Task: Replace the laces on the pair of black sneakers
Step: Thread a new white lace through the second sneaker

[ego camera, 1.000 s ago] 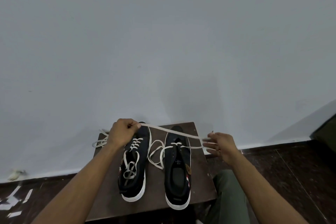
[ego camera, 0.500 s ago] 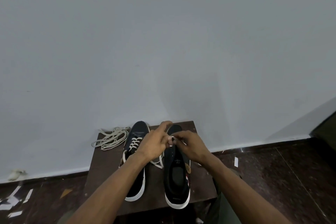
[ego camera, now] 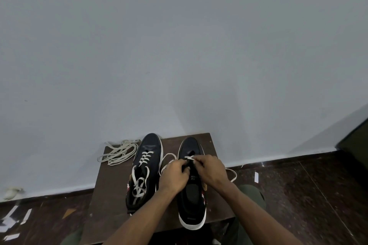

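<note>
**A:** Only one view to go on, the head camera looking down. There's a small dark brown wooden counter (ego camera: 111,189) pushed up against a pale grey wall (ego camera: 179,45), and both black canvas sneakers with white soles sit on it side by side, toes toward the wall. The left black sneaker (ego camera: 147,167) is already laced in off-white, with the loose ends lying in a messy loop over its tongue.

**B:** And the other one?

**A:** The right black sneaker (ego camera: 192,201) is mostly bare, open down the middle. Both hands are together over its eyelets near the toe end. The left hand (ego camera: 175,175) has its fingers curled in and pinches the off-white flat shoelace (ego camera: 189,157) right at the shoe. The right hand (ego camera: 212,170) pinches the same lace from the other side, knuckles nearly touching the left hand's. Lace slack loops out on both sides, one loop between the two sneakers and another trailing off past the right wrist.

**B:** Anything else lying around?

**A:** A tangled bundle of cream laces (ego camera: 119,152) sits at the back left corner of the counter, just beside the left sneaker's toe, partly hanging over the edge. The dark reddish tiled floor (ego camera: 298,195) has small white paper scraps (ego camera: 12,219) scattered on the left, and olive green trousers (ego camera: 251,193) show under the right forearm.
</note>
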Motion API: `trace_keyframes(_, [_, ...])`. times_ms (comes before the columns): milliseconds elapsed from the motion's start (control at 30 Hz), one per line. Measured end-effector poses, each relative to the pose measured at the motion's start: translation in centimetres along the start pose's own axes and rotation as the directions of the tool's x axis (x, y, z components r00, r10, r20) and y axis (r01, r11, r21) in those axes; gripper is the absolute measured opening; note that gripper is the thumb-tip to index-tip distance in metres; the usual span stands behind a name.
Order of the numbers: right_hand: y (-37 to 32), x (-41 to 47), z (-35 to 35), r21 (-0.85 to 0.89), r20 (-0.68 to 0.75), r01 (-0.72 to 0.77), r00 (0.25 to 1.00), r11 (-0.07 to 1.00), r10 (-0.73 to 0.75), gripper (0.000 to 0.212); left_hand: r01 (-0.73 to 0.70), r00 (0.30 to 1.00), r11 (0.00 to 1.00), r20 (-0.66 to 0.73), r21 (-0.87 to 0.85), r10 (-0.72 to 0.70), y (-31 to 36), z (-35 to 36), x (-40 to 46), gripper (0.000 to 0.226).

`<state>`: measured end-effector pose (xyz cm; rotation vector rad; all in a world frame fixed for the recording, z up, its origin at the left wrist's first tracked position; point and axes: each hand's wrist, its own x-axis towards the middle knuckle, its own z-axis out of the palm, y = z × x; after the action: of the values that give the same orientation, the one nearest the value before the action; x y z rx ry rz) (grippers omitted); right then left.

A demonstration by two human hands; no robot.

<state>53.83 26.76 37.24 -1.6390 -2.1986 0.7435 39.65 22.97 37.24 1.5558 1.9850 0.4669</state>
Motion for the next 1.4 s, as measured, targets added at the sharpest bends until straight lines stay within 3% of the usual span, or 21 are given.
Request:
trace_keyframes(100, [-0.7, 0.0, 0.3, -0.058, -0.053, 0.005, 0.999, 0.998, -0.008, 0.029, 0.124, 0.991, 0.968, -0.019, -0.219, -0.131, -0.3, 0.0, 0.5, 0.016])
trace_keyframes(167, [-1.0, 0.0, 0.4, -0.088, -0.064, -0.011, 0.998, 0.996, 0.005, 0.027, 0.199, 0.976, 0.888, 0.008, -0.415, -0.216, -0.3, -0.2, 0.5, 0.027])
trace_keyframes(233, [-1.2, 0.1, 0.4, -0.116, -0.041, -0.009, 0.999, 0.993, 0.005, 0.026, 0.294, 0.948, 0.774, 0.070, -0.561, -0.310, -0.5, -0.4, 0.7, 0.019])
trace_keyframes(367, [-1.8, 0.4, 0.3, -0.205, -0.009, 0.041, 0.999, 0.978, -0.044, 0.023, 0.387, 0.908, 0.632, 0.161, -0.672, -0.386, -1.1, -0.3, 0.9, 0.013])
trace_keyframes(800, [-2.3, 0.4, 1.5, -0.204, 0.006, 0.025, 1.000, 0.979, -0.024, 0.026, 0.393, 0.907, 0.564, 0.207, -0.726, -0.366, -0.3, -0.9, 0.2, 0.016])
trace_keyframes(967, [-2.3, 0.7, 1.6, -0.197, 0.020, 0.026, 1.000, 0.980, -0.023, 0.027, 0.469, 0.870, 0.483, 0.293, -0.740, -0.396, 0.2, -1.8, 0.8, 0.017])
trace_keyframes(1100, [-1.8, 0.4, 1.4, -0.177, 0.004, 0.092, 0.996, 0.980, -0.093, 0.025, 0.520, 0.850, 0.565, 0.320, -0.641, -0.418, 0.7, -1.4, 2.0, 0.016])
trace_keyframes(1233, [-0.2, -1.0, 1.6, -0.201, -0.088, 0.184, 0.975, 0.962, -0.205, 0.032, 0.430, 0.895, 0.606, 0.230, -0.670, -0.382, 1.1, -2.0, 2.4, 0.019])
trace_keyframes(1300, [0.9, -1.7, 1.5, -0.238, -0.165, 0.207, 0.954, 0.949, -0.249, 0.030, 0.351, 0.918, 0.512, 0.182, -0.784, -0.352, 1.1, -3.2, 3.0, 0.020])
trace_keyframes(1333, [1.4, -2.1, 1.5, -0.255, -0.185, 0.205, 0.949, 0.945, -0.256, 0.026, 0.323, 0.918, 0.395, 0.182, -0.860, -0.354, 1.2, -4.3, 3.4, 0.021])
trace_keyframes(1400, [2.0, -2.9, 1.2, -0.231, -0.195, 0.147, 0.962, 0.962, -0.194, 0.022, 0.225, 0.911, 0.040, 0.195, -0.974, -0.364, 1.5, -7.3, 4.5, 0.022])
